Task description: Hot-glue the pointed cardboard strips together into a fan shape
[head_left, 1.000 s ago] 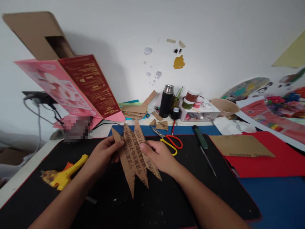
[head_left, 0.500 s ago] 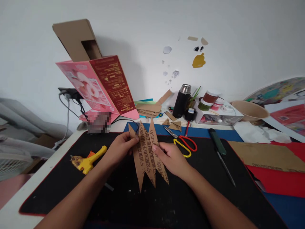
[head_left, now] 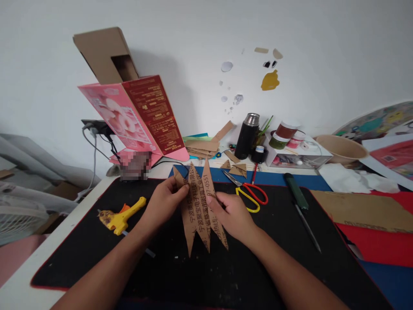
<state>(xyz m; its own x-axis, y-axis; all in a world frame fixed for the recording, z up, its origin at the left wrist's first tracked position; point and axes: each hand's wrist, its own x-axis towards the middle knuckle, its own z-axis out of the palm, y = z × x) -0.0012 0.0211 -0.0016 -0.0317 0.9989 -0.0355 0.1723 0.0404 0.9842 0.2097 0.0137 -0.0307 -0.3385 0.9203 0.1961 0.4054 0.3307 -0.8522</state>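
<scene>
Between my hands is a brown cardboard cutout (head_left: 200,211) with zigzag pointed ends at top and bottom and rows of printed black characters. My left hand (head_left: 166,199) pinches its left edge, thumb on the front and fingers behind. On the right edge, my right hand (head_left: 234,213) grips it the same way, the thumb lying over the print. Both hands hold it just above the black mat (head_left: 258,275). Scissors (head_left: 248,196) with red and yellow handles lie beyond my right hand. Left of my left forearm rests a yellow hot glue gun (head_left: 121,217).
A green-handled pointed tool (head_left: 301,209) lies on the mat's right side. Behind stand a black thermos (head_left: 248,137), paint jars (head_left: 284,133) and a pink-and-red box (head_left: 155,116). Cardboard scraps (head_left: 203,146) are piled at the back. A cardboard strip (head_left: 361,211) lies on red sheets at right.
My hands keep their grip on the cardboard cutout, which stays almost in the same place. The whole view has shifted slightly.
</scene>
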